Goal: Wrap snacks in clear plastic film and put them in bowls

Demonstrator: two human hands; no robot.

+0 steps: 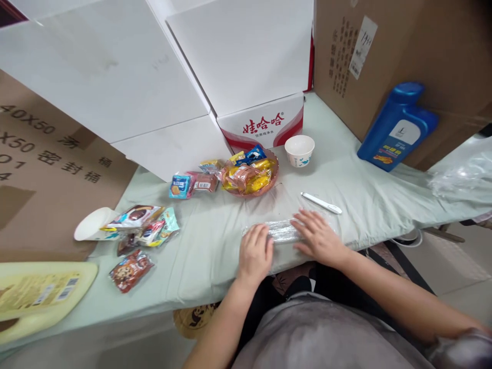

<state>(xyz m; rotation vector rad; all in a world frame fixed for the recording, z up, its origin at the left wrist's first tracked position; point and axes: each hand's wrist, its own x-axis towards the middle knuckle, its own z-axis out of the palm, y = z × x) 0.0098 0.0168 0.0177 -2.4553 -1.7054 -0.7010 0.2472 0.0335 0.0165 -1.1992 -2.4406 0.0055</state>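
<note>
Clear plastic (pixel 282 231) already gathered into a narrow strip, flat on the counter (pixel 203 246) between my hands; what remains, unclear. Right hand (pixel 320 240): fingers spread, released, on one end. Left hand (pixel 255 259): at the other; grip, cannot tell.

Green-draped table (pixel 203 261) above pale tiled floor (pixel 467 251)

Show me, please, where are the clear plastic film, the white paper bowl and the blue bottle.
Clear plastic film (pixel 283 231): head view, on its crinkled middle.
White paper bowl (pixel 299 156): head view, on its outer wall.
Blue bottle (pixel 402 134): head view, on its pale label.
</note>
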